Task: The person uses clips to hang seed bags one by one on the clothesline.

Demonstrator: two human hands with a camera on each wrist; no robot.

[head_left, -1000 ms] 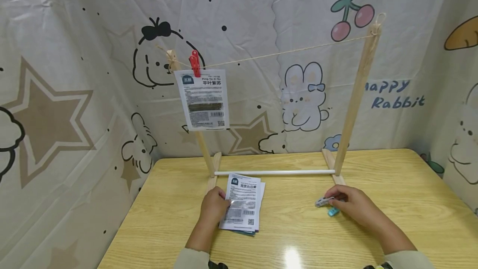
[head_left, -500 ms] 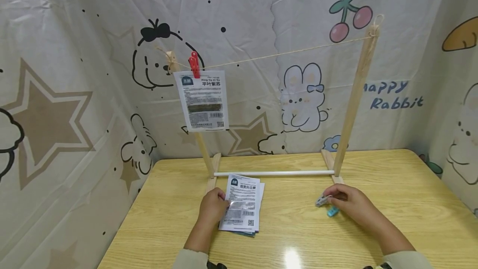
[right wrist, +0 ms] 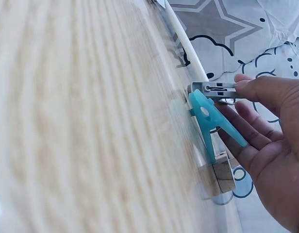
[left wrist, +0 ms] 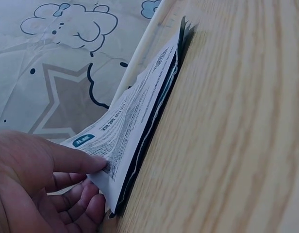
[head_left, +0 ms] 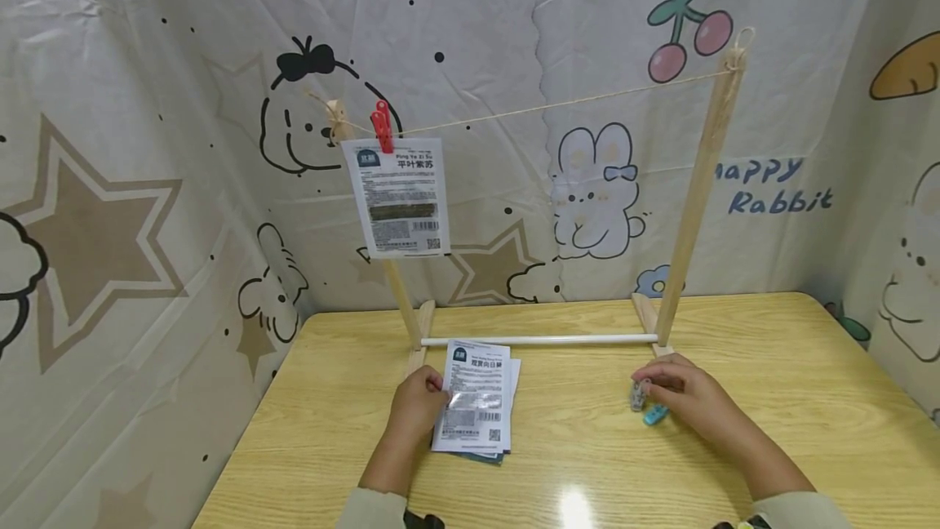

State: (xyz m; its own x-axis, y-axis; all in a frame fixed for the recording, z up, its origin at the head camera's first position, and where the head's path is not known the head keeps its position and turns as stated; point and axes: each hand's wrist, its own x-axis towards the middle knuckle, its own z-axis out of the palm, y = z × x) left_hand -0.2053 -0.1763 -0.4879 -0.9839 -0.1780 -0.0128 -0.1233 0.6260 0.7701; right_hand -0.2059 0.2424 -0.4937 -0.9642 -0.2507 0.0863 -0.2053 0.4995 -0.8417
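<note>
— Cartoon-printed cloth [head_left: 147, 186], with stars, rabbits and cherries, backs a pale wood worktop [head_left: 771, 431]. What stands on it?

— A wooden rack [head_left: 698, 194] with a string [head_left: 558, 103] across the top and a white rod [head_left: 539, 340] low between its feet. A red peg [head_left: 382, 127] pins one printed sheet [head_left: 399, 196] to the string at the left end.

— And the hands?

— Well apart. The left hand [head_left: 417, 406] pinches the left edge of the top leaflet [head_left: 476, 397] of a small stack lying just in front of the rod; the left wrist view shows thumb above and fingers below the lifted edge [left wrist: 135, 131]. The right hand [head_left: 686, 397] pinches a grey peg [head_left: 638, 395] by the rack's right foot.

— Anything beside it?

— A blue peg [head_left: 655, 414] on the worktop, touching the grey one in the right wrist view [right wrist: 210, 121] and lying against the right fingers.

— Changed from a second ago?

— The grey peg, then lying flat and pointing left, now stands nearly upright in the fingers. The top leaflet has risen slightly at its gripped edge. The pinned sheet and the blue peg have not moved.
</note>
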